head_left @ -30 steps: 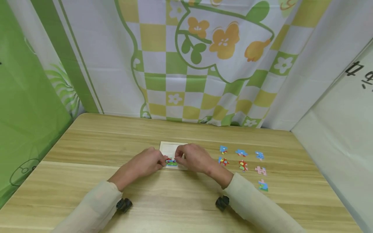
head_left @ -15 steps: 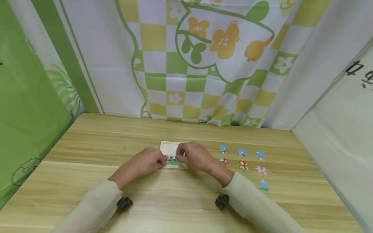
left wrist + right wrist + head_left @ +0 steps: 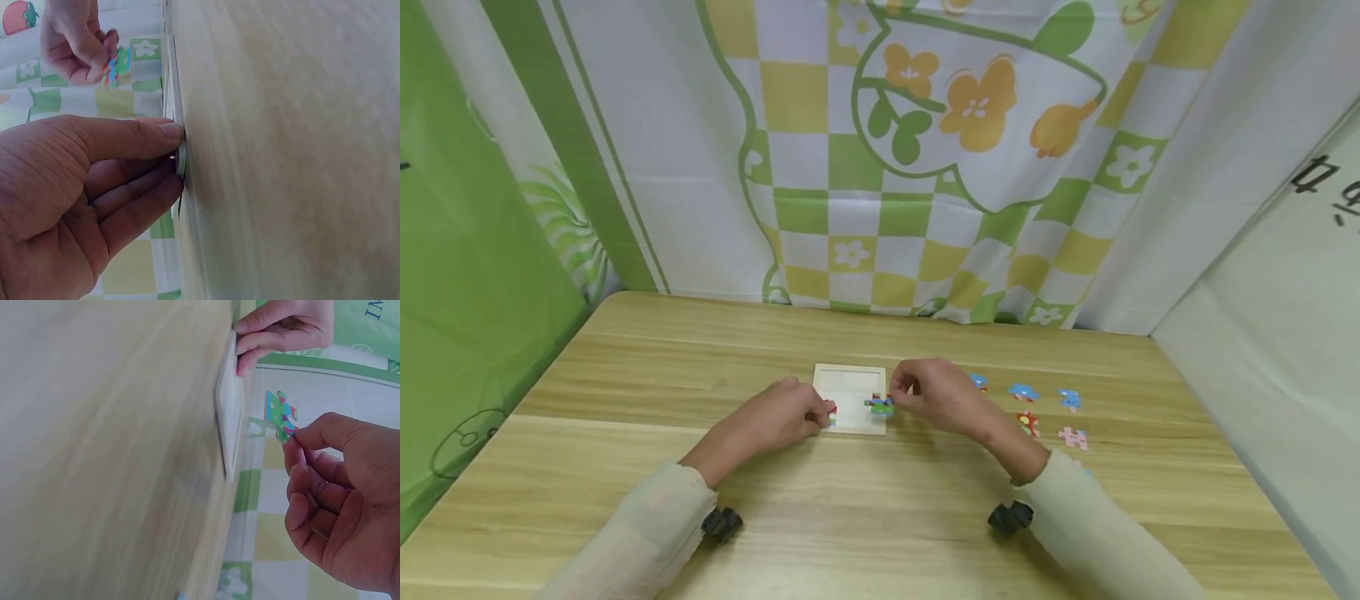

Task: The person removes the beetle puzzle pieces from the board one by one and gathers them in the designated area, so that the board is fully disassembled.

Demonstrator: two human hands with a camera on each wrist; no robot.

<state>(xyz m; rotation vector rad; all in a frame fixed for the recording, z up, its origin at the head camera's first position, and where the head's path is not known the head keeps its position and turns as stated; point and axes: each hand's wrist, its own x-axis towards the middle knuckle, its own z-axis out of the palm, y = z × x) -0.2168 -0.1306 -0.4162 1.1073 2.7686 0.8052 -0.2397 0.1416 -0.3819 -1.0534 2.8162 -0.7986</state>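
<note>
my right hand (image 3: pixel 943 396) pinches a puzzle piece (image 3: pixel 880 405) between thumb and forefinger, the other fingers curled loosely under. my left hand (image 3: pixel 775 419) grips the near left corner of the puzzle tray (image 3: pixel 848 385), thumb on top and fingers against its edge.

going from largest down: the wooden table (image 3: pixel 625 467) has a pale, streaked grain. the tray lies flat on it, a thin square board, pale and smooth with a raised rim. the piece is small, flat and knobbed, printed in green, blue and red. it hangs clear above the tray's right edge; in the right wrist view (image 3: pixel 280 414) it is plainly off the surface, its flat face roughly parallel to the tray. its long axis runs across the tray's right edge, with the free end pointing toward the tray's middle.

a second ago both hands were close together over the tray's near edge with the piece low between them; now my right hand has drawn off toward the tray's right side, carrying the piece. right of the tray lie loose pieces (image 3: pixel 1023 392), flat on the wood.
</note>
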